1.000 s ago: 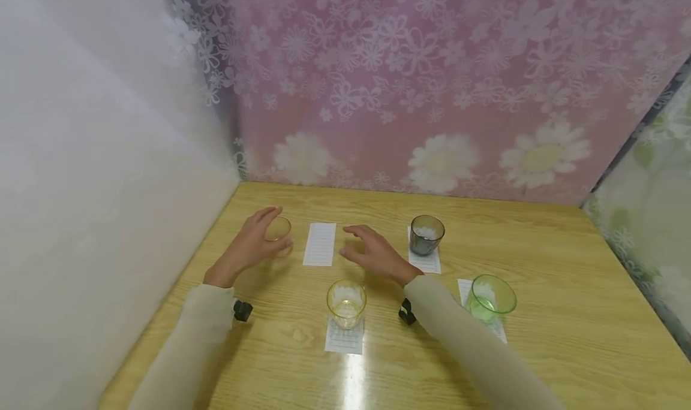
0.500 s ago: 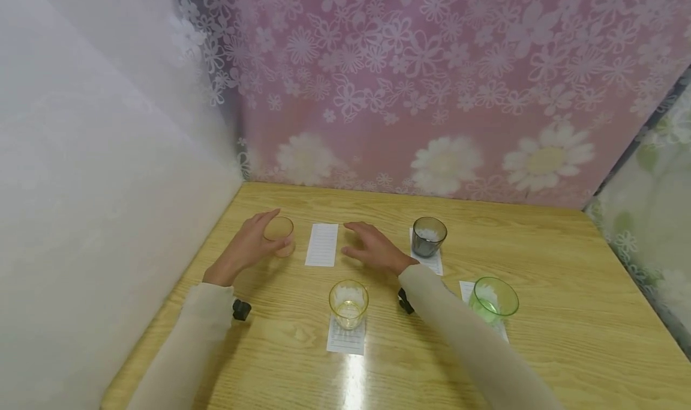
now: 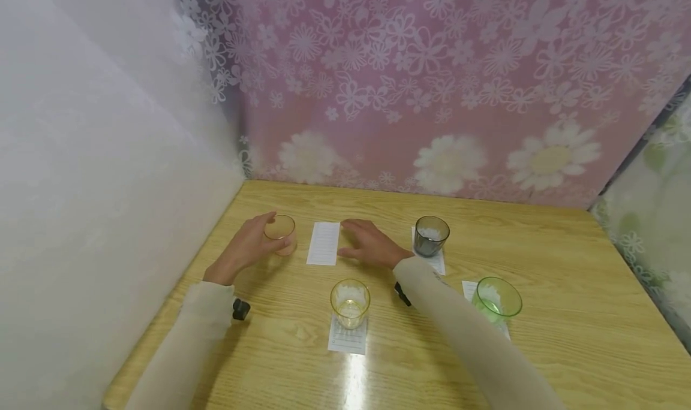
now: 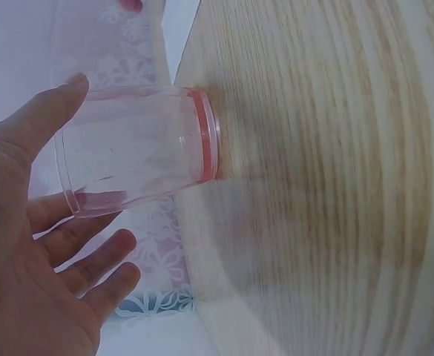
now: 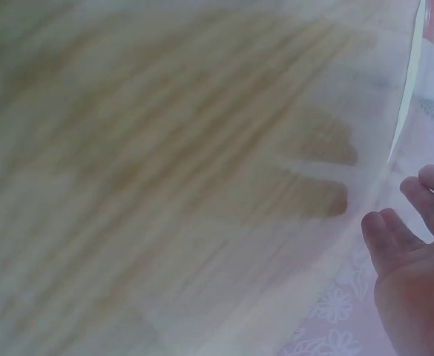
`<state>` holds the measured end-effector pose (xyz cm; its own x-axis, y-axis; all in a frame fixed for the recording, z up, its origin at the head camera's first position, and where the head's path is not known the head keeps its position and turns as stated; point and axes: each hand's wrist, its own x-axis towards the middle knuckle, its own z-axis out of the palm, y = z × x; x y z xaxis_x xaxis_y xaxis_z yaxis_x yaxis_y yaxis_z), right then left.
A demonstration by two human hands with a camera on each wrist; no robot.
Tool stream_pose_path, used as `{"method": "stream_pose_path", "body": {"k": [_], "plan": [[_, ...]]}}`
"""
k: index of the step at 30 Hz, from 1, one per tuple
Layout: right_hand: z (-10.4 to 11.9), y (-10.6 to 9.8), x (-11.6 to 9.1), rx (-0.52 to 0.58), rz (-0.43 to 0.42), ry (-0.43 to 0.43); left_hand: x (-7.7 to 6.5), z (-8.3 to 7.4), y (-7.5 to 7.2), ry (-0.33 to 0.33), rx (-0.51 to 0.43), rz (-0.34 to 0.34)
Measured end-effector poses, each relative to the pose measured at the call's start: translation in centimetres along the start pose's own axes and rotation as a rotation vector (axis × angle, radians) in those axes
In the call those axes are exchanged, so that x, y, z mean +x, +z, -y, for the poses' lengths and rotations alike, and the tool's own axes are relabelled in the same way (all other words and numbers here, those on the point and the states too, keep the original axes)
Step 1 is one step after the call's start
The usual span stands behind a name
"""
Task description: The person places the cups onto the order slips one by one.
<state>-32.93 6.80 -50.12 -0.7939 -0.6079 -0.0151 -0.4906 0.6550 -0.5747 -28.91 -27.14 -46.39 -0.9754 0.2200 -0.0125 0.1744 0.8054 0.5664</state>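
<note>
My left hand (image 3: pixel 242 249) is at the pink glass tumbler (image 3: pixel 286 240), which is upright on the table left of a white paper slip (image 3: pixel 323 243). In the left wrist view, the thumb lies along one side of the tumbler (image 4: pixel 135 148) and the index finger is behind its rim; the other fingers are loosely bent. My right hand (image 3: pixel 372 244) is just right of the slip, low over the table. Its fingers are gently curved with nothing between them, and their tips are near the slip's right edge; whether they touch it I cannot tell.
On the wooden table (image 3: pixel 281 350), a yellow glass (image 3: pixel 349 305), a smoky grey glass (image 3: pixel 430 237) and a green glass (image 3: pixel 496 301) each stand on a paper slip. A white wall (image 3: pixel 108 176) closes the left side, and a pink floral backdrop (image 3: pixel 372 140) is behind.
My right hand has moved slightly left, closer to the bare paper slip. The fingers of my left hand have drawn in around the pink tumbler. The glasses stay in place.
</note>
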Motion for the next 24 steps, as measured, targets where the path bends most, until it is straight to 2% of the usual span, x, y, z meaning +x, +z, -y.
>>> {"method": "stream_pose_path", "body": {"k": [9, 24], "plan": [[0.9, 0.2, 0.5, -0.079, 0.040, 0.009, 0.2, 0.0, 0.0, -0.004, 0.004, -0.011], [1.1, 0.9, 1.0, -0.266, 0.064, -0.011, 0.4, 0.7, 0.3, -0.005, -0.040, -0.020]]}}
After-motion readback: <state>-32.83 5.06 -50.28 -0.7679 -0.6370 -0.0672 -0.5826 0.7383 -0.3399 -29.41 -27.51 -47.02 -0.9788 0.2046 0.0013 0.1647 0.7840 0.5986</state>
